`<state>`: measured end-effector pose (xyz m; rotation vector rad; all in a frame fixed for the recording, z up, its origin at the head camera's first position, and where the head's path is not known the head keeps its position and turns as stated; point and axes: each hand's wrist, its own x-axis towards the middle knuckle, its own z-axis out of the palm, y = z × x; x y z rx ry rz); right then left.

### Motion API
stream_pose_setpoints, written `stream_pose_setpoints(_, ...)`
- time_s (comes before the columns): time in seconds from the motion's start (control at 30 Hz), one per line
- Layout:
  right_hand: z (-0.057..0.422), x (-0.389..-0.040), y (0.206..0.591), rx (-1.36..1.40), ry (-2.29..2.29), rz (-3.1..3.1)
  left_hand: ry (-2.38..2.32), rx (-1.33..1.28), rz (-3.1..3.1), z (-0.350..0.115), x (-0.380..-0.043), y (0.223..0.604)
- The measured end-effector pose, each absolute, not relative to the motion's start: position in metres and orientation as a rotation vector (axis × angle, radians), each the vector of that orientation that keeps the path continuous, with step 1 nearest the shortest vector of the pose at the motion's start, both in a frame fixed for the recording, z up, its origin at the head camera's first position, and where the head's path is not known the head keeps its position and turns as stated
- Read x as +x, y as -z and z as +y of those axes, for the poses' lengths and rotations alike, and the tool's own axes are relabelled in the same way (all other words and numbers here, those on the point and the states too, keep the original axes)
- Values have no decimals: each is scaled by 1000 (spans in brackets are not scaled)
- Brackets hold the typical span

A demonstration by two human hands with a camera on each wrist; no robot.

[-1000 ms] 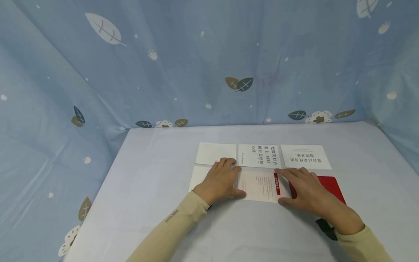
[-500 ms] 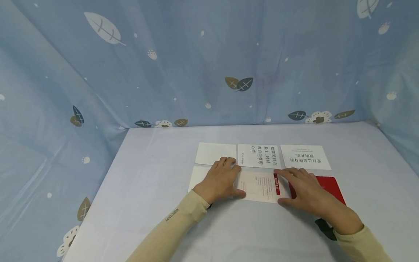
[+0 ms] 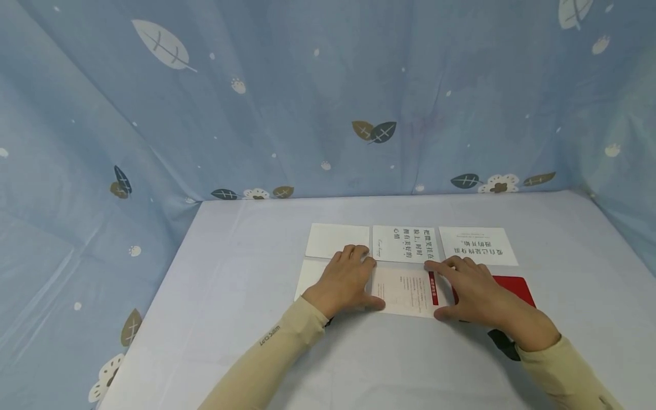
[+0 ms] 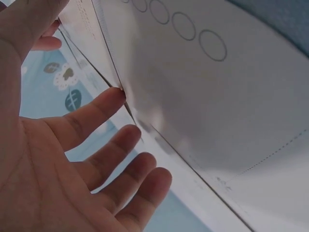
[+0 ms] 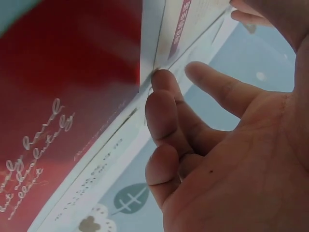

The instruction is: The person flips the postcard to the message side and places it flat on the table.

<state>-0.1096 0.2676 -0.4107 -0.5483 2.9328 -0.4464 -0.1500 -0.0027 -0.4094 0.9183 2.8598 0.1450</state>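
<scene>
A pale pink card [image 3: 402,291] with a red label strip lies flat in the front row, between my two hands. My left hand [image 3: 342,282] rests at its left edge, fingers loosely spread, partly covering a white card [image 3: 309,277]. In the left wrist view, that white card [image 4: 193,87] shows a row of circles. At the pink card's right edge is my right hand [image 3: 474,290], index fingertip by the top corner and thumb by the bottom one. It partly hides a red card [image 3: 516,289], whose handwriting-style print [image 5: 36,154] shows in the right wrist view.
Behind lies a row of three white cards: a nearly plain one [image 3: 338,240], one with dark characters [image 3: 405,244], and another printed one [image 3: 479,246]. All lie on a white tablecloth [image 3: 246,245]. A blue leaf-patterned curtain [image 3: 307,102] hangs behind the table.
My right hand has shifted slightly left along the pink card's right end. My left hand and the cards look unmoved.
</scene>
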Motion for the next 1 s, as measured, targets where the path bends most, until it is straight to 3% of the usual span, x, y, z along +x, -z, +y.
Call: stream_pose_setpoints(1.0,263,-112,408,-520,435,2915,-183,921,2837,-3,-150,409)
